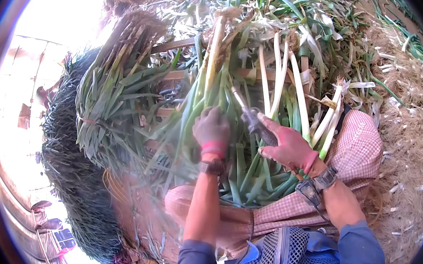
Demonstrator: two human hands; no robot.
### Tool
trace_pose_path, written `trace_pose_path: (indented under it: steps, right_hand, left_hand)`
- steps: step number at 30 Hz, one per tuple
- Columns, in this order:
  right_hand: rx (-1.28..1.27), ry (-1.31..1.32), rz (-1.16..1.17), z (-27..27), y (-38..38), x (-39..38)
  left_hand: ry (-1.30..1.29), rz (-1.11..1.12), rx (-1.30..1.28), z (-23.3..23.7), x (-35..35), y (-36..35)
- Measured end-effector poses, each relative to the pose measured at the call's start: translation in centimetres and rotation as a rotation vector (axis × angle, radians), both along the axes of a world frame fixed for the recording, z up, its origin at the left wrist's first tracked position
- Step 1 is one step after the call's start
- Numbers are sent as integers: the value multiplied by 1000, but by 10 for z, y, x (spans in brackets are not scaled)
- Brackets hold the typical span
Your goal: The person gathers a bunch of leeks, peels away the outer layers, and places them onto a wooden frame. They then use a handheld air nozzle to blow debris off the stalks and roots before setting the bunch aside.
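Note:
My left hand (211, 129), in a grey glove with a pink cuff, is closed round the green leaves of some leeks (214, 58), whose pale stems and roots point away from me. Held in my gloved right hand (289, 145) is a dark-handled tool (259, 127); its thin light shaft points up and left toward the leek stems. Several cleaned white stalks (300, 94) lie just beyond and right of that hand, with green leaves (254, 181) below them over my lap.
A tied leek bundle (121, 86) stands at the left, before a long dark green pile (78, 172). Wooden slats (176, 74) lie behind the leeks. Peeled leaves (288, 10) heap at the top; cut roots (402, 145) cover the ground at the right.

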State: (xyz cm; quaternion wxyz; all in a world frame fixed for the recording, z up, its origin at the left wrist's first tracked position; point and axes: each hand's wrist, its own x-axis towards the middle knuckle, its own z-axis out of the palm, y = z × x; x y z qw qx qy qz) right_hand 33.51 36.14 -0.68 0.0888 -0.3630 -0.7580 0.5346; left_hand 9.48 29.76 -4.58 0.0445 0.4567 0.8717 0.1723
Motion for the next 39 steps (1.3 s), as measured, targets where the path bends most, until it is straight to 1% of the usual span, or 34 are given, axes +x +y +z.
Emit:
trace_pose_path:
  steps: [1,3,4,5,7,8,9,10,11,12,13,15,16,17,18,19,20,22,23,25,27,28,29,30,31,32,33,35,39]
  right_hand:
    - [2,1,-3,-3,1,-5]
    - [12,1,83,1,2,-17]
    - [-26,-32,68,5,7,-23]
    - [-25,-32,64,4,13,-32]
    - [7,-138,-7,-7,29,-46]
    - [37,-102,-35,-18,38,-53]
    - [36,-101,-34,-7,48,-59]
    - [-53,-165,-51,6,58,-64]
    - [-141,-229,-67,14,67,-69]
    - [-11,-121,-125,0,73,-78]
    - [-11,-122,-129,-12,83,-78]
    - [-48,-207,-113,-1,97,-81]
    - [-79,-169,-113,-9,99,-78]
    - [-79,-168,-112,-11,96,-70]
    - [-56,-137,-88,-10,87,-61]
    - [-33,-107,-64,-10,77,-50]
    - [-100,-143,15,2,65,-37]
    - [-126,-94,68,1,32,-9]
    - [-235,-49,82,0,15,6]
    - [-302,-85,81,19,-2,18]
    - [-166,-79,140,26,-24,29]
    - [-189,-179,133,28,-22,27]
    - [-186,-175,131,25,-18,24]
    - [-116,-153,68,16,-12,18]
    - [-46,-130,8,6,-6,12]
    - [-47,-98,-5,-4,5,7]
    - [-44,-96,-3,1,18,0]
    - [-49,-225,-1,13,42,-17]
    - [35,-188,-42,-8,80,-46]
  left_hand:
    - [25,2,-17,0,-3,8]
    - [47,-11,-41,4,-7,21]
    - [66,-25,-64,6,-8,28]
    - [85,-39,-86,6,-9,35]
    - [112,-21,-135,8,-9,48]
    - [122,-12,-212,14,-7,53]
    - [132,-3,-288,15,-8,56]
    - [186,-25,-225,-2,-15,57]
    - [186,-24,-225,-4,-18,62]
    - [158,3,-305,-6,-19,68]
    - [130,29,-384,-7,-19,74]
    - [96,26,-361,-3,-19,77]
    - [5,55,-399,0,-19,77]
    - [-87,85,-434,6,-18,77]
    - [-87,88,-433,9,-17,73]
    - [-146,105,-440,11,-15,68]
    - [-208,123,-448,14,-13,62]
    - [-229,115,-442,18,-8,51]
    - [-243,101,-435,19,-6,46]
    - [-213,78,-432,18,-3,40]
    - [-286,146,-438,16,2,34]
    - [-245,111,-415,15,6,29]
    - [-241,110,-412,16,10,27]
    - [-236,117,-431,16,11,26]
    - [-232,128,-451,16,12,23]
    - [-218,102,-405,10,11,17]
    - [-216,104,-402,9,11,16]
    - [-227,84,-413,7,11,14]
    - [-228,54,-404,5,13,11]
